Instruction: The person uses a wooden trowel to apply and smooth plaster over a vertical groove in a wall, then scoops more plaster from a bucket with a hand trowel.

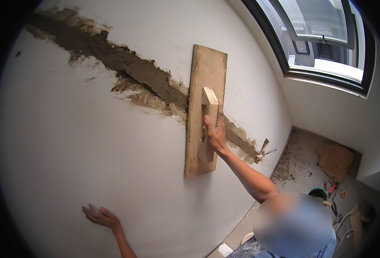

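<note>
My right hand (216,134) grips the handle of a long wooden plastering float (195,142), its board upright against the white wall. The float lies across a slanting strip of wet grey-brown mortar (125,64) and hides part of it. The mortar has ragged, smeared edges and runs from the upper left down to the right. At its lower right end, short wires or conduit ends (264,151) stick out. Low on the left, my left hand (100,216) is empty with its fingers apart, close to the wall; whether it touches is unclear.
An open dark-framed window (323,79) is at upper right. On the floor at right lie mortar crumbs, a brown sheet (335,161), a red-handled tool (333,188), a yellow roll (343,194), a dark green bucket (318,192) and white cables (346,232). A blurred patch covers the lower right.
</note>
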The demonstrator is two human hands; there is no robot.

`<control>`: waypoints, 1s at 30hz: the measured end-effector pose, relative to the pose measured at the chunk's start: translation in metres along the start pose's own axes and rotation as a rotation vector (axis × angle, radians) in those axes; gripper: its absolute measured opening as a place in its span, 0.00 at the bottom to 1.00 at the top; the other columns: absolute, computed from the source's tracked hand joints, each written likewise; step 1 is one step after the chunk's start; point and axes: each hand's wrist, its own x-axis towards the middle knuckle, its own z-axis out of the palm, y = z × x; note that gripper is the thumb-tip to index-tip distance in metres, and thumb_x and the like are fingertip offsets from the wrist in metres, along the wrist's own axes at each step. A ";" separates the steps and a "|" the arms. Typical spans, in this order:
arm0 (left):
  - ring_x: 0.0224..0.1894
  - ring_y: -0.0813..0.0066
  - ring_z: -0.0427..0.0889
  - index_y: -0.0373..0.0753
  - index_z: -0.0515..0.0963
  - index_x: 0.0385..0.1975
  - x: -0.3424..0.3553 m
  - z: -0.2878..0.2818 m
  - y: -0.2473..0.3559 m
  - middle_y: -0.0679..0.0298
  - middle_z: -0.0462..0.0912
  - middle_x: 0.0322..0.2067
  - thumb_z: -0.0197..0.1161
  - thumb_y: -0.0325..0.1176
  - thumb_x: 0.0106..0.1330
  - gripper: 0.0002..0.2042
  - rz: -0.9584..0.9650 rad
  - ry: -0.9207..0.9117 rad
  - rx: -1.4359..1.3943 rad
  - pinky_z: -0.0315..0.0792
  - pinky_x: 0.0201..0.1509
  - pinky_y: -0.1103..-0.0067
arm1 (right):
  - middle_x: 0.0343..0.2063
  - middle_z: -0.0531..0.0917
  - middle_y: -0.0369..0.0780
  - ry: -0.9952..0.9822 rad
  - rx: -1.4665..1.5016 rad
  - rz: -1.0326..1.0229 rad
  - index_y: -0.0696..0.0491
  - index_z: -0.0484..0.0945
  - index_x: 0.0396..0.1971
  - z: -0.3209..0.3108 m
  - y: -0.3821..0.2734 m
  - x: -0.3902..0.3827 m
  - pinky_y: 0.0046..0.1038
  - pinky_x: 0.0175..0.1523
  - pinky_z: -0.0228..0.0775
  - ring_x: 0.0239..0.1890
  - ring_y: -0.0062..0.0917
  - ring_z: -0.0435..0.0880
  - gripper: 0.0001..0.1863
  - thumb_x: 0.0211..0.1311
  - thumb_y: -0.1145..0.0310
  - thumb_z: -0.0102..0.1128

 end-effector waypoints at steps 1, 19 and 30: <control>0.71 0.50 0.53 0.35 0.60 0.64 0.001 -0.003 0.000 0.48 0.55 0.68 0.38 0.45 0.76 0.24 -0.002 -0.003 0.001 0.45 0.72 0.52 | 0.71 0.50 0.51 0.004 0.004 -0.033 0.46 0.37 0.73 0.011 -0.013 0.009 0.41 0.71 0.52 0.70 0.44 0.54 0.41 0.69 0.52 0.47; 0.71 0.51 0.54 0.35 0.61 0.64 0.004 -0.007 0.001 0.49 0.56 0.68 0.41 0.41 0.76 0.22 0.002 0.027 -0.023 0.45 0.72 0.54 | 0.70 0.51 0.52 -0.051 -0.063 -0.266 0.45 0.40 0.73 0.047 -0.094 0.086 0.38 0.69 0.57 0.70 0.43 0.57 0.37 0.71 0.57 0.47; 0.70 0.51 0.55 0.39 0.59 0.65 0.009 -0.008 0.003 0.50 0.55 0.68 0.39 0.41 0.75 0.22 0.010 0.052 -0.010 0.46 0.72 0.53 | 0.70 0.52 0.52 -0.039 -0.160 -0.287 0.50 0.39 0.72 0.030 -0.051 0.041 0.41 0.72 0.50 0.71 0.45 0.53 0.39 0.70 0.54 0.47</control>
